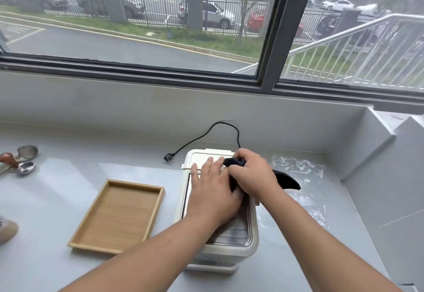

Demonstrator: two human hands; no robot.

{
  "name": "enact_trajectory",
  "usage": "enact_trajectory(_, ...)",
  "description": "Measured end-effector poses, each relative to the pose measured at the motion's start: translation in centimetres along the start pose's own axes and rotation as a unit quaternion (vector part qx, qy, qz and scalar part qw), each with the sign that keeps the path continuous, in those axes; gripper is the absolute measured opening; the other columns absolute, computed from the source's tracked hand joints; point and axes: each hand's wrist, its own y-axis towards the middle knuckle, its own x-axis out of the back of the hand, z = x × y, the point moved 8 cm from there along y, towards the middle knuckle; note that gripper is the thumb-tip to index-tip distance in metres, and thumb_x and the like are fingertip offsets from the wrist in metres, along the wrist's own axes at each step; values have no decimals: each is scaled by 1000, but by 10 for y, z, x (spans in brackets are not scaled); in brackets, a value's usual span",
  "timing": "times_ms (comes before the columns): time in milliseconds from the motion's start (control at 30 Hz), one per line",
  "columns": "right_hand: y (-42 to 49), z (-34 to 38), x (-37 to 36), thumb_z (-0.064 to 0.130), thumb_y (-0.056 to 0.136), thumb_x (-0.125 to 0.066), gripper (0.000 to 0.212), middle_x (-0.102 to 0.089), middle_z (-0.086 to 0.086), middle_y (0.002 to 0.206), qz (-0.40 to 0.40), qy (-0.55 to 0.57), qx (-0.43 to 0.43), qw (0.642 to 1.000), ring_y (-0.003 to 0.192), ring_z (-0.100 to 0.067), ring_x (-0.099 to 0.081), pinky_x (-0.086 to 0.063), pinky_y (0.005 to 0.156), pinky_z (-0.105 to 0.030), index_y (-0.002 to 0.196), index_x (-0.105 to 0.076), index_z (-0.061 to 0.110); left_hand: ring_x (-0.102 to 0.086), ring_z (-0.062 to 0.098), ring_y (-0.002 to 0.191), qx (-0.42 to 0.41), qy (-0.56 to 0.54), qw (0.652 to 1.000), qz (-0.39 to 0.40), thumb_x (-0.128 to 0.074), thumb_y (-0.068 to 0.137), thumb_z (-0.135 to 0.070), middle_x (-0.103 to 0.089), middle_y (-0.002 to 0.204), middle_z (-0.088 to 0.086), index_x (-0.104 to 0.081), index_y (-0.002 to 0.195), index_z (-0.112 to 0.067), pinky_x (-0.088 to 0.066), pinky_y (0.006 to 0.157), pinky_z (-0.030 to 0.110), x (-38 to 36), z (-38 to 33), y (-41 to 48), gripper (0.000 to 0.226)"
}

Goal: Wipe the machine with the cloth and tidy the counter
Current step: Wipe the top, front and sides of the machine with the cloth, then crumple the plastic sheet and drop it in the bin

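Right hand [251, 174] clamped on black cloth [286, 180], left hand [212, 190] flat (fingers apart) atop machine [229, 243]; wooden tray [119, 216] empty.

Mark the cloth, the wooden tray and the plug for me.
cloth [286, 180], head view, on the dark tail trailing right of the right hand.
wooden tray [119, 216], head view, on its bare floor.
plug [168, 157], head view, on the black plug head.

Pale grey counter [68, 199] under the window. On it: cream machine [229, 252] centre; empty wooden tray [119, 216] just left of it; crumpled clear plastic [302, 172] to the right; black unplugged cord [206, 135] behind; metal portafilter parts [23, 160] far left.
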Motion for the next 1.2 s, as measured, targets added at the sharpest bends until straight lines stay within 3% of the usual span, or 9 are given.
enact_trajectory(100,-1,1,-6,31,63,-54,17,-55,15,52,26,70,-29,997,51,-5,-48,-41,58,-31,79,-58,26,-29,22,152,12,-93,995,-30,-42,89,-48,-53,145,-1,-53,131,-20,-5,128,53,9,3,0,52)
enact_trajectory(200,-12,12,-15,25,64,-56,12,-52,15,54,26,167,-47,984,54,-10,-48,-41,59,-30,75,-61,26,-53,24,115,26,-223,972,-69,-51,81,-29,-62,108,-4,-57,103,-19,-23,123,51,20,12,-2,24)
enact_trajectory(300,-22,28,-31,20,66,-56,17,-57,9,57,45,264,-77,961,49,-15,-50,-41,47,-25,77,-66,27,-59,26,92,61,-385,917,-88,-50,77,-20,-64,92,-2,-55,93,-26,-51,91,53,28,29,-7,18)
enact_trajectory(367,-25,37,-40,19,68,-55,22,-60,3,60,49,275,-88,956,45,-18,-51,-40,41,-23,86,-67,21,-63,26,89,71,-421,901,-75,-49,76,-23,-66,93,-1,-54,93,-30,-53,74,47,30,39,-10,19)
enact_trajectory(467,-31,51,-56,18,70,-53,28,-64,-4,71,69,265,-99,957,47,-19,-54,-42,41,-24,94,-67,15,-65,22,89,77,-415,906,-39,-51,76,-28,-68,99,-2,-46,96,-39,-50,69,39,35,59,-17,23)
enact_trajectory(633,-45,65,-73,17,67,-55,15,-65,4,64,75,234,-103,964,58,-17,-58,-47,55,-28,79,-63,19,-69,17,89,27,-347,937,30,-57,73,-30,-66,109,-12,-35,112,-46,-54,70,37,55,80,-27,48)
enact_trajectory(833,-62,81,-76,23,73,-64,14,-66,5,77,65,111,-83,988,69,-13,-61,-47,63,-31,85,-58,21,-65,17,93,-55,-211,968,127,-55,70,-23,-64,107,-10,-44,123,-35,-56,72,38,76,82,-31,56)
enact_trajectory(1033,-88,93,-40,50,79,-59,29,-62,13,94,-21,-110,-13,994,84,-12,-63,-53,69,-37,103,-54,34,-47,22,133,-154,-97,979,95,-59,74,-31,-54,145,-8,-51,142,-31,-44,107,39,110,75,-26,69)
enact_trajectory(1200,-116,69,1,64,87,-55,49,-58,8,114,-47,-228,-13,972,115,-19,-50,-51,93,-43,123,-60,33,-42,17,137,-201,-74,974,70,-56,80,-51,-54,147,-13,-56,139,-34,-42,109,39,118,49,-22,61)
